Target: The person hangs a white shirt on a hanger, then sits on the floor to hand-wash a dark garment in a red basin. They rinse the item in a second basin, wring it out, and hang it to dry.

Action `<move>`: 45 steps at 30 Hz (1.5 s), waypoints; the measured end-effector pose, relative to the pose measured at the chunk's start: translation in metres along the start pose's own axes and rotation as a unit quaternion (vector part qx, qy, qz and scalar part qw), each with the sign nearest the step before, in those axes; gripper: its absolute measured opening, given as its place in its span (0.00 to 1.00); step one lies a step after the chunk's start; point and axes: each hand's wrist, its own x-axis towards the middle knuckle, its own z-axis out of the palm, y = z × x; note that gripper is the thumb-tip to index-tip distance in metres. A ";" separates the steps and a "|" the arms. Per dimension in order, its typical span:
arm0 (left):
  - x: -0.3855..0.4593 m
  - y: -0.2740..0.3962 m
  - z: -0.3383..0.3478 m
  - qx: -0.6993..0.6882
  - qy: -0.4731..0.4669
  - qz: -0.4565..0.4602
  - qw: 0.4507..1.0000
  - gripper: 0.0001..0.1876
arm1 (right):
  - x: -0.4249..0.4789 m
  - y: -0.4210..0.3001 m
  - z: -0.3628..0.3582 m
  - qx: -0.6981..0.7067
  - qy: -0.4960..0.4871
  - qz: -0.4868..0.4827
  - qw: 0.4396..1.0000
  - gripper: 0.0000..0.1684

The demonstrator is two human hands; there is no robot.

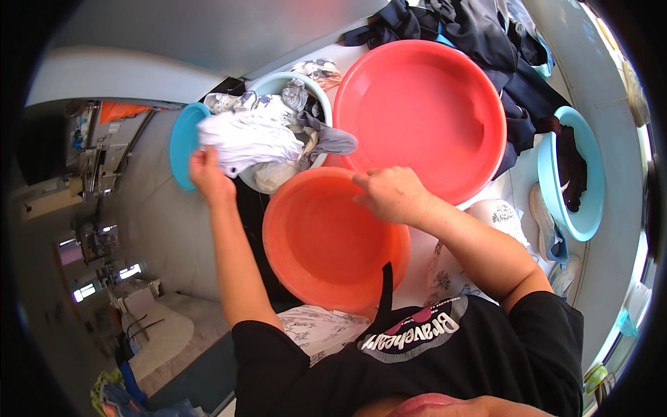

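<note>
My left hand (211,174) grips the edge of a white garment (252,136). That garment is draped over a pale blue-green basin (325,99) heaped with laundry. A grey cloth (333,140) hangs over this basin's right rim. My right hand (393,195) hovers over the upper right rim of an orange plastic basin (333,237), its thumb and forefinger slightly apart with nothing visible between them. Whether it touches the rim I cannot tell. Just beyond it sits a larger red basin (417,114).
A blue basin (183,148) is at the left. Dark clothes (469,31) lie piled behind the red basin. Another light-blue basin (591,182), holding a dark garment (570,172), stands at the right near shoes (544,224). A patterned cloth (318,70) lies by the wall.
</note>
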 end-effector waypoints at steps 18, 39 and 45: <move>-0.123 0.009 0.116 -0.473 -0.247 -0.326 0.780 0.25 | 0.063 0.078 -0.043 0.722 0.183 0.113 0.658 0.16; -0.203 -0.124 0.211 0.313 -0.384 0.140 0.857 0.38 | 0.051 0.206 0.010 -0.016 0.151 0.312 0.938 0.44; -0.218 -0.147 0.227 0.487 -0.539 -0.047 0.685 0.49 | 0.071 0.186 0.037 -0.119 -0.057 0.305 0.943 0.56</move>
